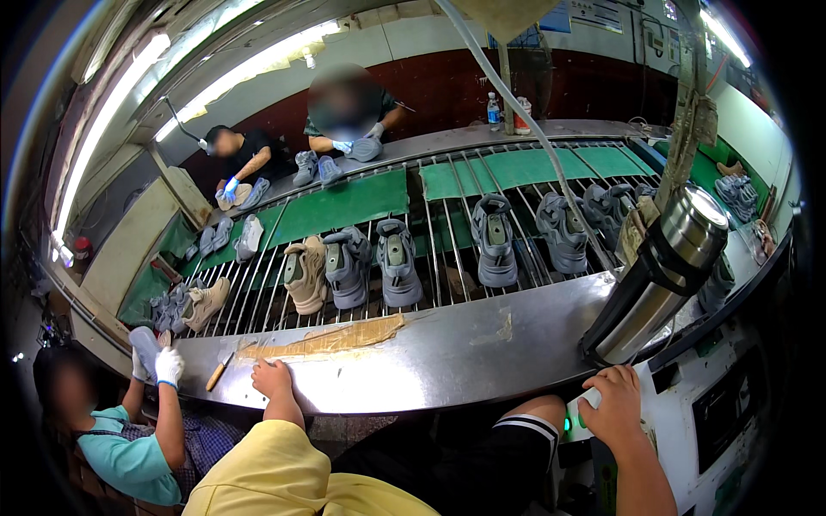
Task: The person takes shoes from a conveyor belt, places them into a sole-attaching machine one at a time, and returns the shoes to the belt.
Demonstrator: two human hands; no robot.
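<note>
My left hand point(272, 378) rests on the metal ledge point(447, 361), fingers on its surface, holding nothing. It lies just below a strip of brown tape point(344, 337) stuck to the ledge. To its left is a small tool with a wooden handle point(218, 373). My right hand point(613, 401) lies with fingers apart over a white machine box point(675, 430), near a green-lit button point(568, 424). A steel thermos with a black strap point(662, 271) stands just beyond that hand. Grey shoes point(398, 262) and a beige shoe point(305, 275) stand on the rod conveyor ahead of me.
Green mats point(344, 215) lie on the conveyor rods. Two people point(351, 112) handle shoes across the line; another person point(129, 439) in white gloves holds a sole at my left. A bottle point(493, 112) stands on the far ledge. A pale hose point(533, 120) hangs across the view.
</note>
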